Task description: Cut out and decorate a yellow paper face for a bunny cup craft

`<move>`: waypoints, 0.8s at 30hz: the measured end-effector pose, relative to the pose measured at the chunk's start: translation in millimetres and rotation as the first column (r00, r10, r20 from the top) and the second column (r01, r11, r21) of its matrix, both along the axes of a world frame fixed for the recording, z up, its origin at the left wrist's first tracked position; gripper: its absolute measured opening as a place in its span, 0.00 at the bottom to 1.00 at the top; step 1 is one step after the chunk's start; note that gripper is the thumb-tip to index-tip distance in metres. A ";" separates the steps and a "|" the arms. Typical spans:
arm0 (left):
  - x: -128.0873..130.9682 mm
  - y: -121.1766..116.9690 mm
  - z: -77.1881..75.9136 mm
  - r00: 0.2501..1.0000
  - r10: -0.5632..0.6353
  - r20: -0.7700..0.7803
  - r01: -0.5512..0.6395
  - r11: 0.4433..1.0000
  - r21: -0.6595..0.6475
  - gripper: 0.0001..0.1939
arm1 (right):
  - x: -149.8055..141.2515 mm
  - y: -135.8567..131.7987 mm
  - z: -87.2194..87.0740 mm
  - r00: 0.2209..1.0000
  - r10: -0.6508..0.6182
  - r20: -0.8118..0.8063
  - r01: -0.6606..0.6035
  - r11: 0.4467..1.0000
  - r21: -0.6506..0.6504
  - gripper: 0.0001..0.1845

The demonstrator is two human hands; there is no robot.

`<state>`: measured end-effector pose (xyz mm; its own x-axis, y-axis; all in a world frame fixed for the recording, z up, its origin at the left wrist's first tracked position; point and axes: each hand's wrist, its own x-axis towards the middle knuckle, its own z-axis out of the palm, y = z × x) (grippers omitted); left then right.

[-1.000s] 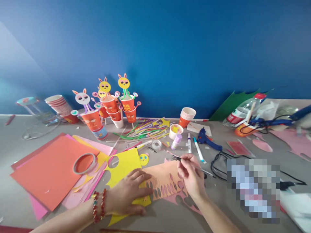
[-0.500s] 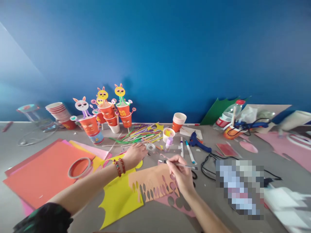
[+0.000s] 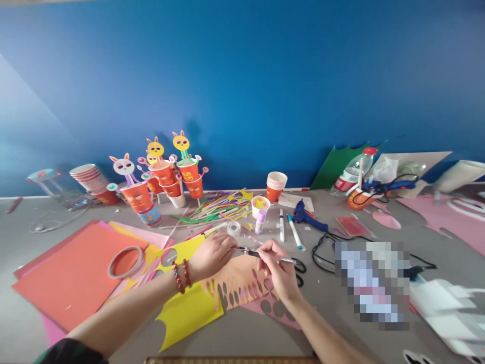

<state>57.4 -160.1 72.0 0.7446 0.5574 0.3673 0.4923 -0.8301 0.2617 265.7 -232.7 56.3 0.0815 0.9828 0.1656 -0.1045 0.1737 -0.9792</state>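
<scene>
My right hand [image 3: 278,265] is closed round a slim pen [image 3: 254,254] with a black grip and a clear barrel, its tip pointing left. My left hand [image 3: 214,253], a red bead bracelet at its wrist, pinches a small dark piece [image 3: 238,247] that looks like the pen's cap, right at the tip. The fingers partly hide it. Below both hands lies an orange paper sheet [image 3: 242,268] with a row of petal-shaped cutouts. It overlaps a yellow sheet [image 3: 189,316] and a pink sheet [image 3: 282,316] with round holes. A tape roll [image 3: 234,229] lies just beyond my left hand.
Paper-cup figures [image 3: 138,197] with animal heads stand at the back left. Coloured strips [image 3: 212,207], a glue stick [image 3: 260,222], markers [image 3: 294,232] and a blue glue gun [image 3: 307,217] lie beyond my hands. Scissors [image 3: 299,272] sit by my right hand; red sheets [image 3: 83,268] are left.
My left hand has moved nearer, and the pen in my right hand has shifted left. The pen's tip and the small dark piece, apart before, now meet.
</scene>
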 end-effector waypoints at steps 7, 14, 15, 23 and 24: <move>6.2 -15.2 11.8 0.996 -0.040 0.080 0.044 0.998 -0.052 0.08 | -2.5 -2.6 0.7 0.999 0.021 0.045 -0.021 1.000 -0.007 0.14; 11.0 -21.8 15.5 0.997 -0.014 0.076 0.024 0.990 -0.140 0.09 | -3.0 -5.4 0.7 0.998 0.032 -0.060 -0.034 0.999 -0.017 0.12; 11.1 -23.7 16.3 0.998 -0.017 0.056 0.025 0.988 -0.154 0.09 | -3.1 -5.1 0.7 0.997 0.017 -0.071 -0.019 0.999 -0.026 0.13; 17.2 -55.7 29.0 0.992 0.091 -0.087 -0.103 0.983 -0.150 0.10 | -21.4 -8.0 -8.6 0.978 -0.152 -0.142 0.123 0.973 -0.196 0.33; 18.2 -58.6 29.3 0.990 0.099 -0.105 -0.114 0.982 -0.149 0.10 | -24.4 -9.3 -10.5 0.968 -0.159 -0.192 0.120 0.972 -0.201 0.33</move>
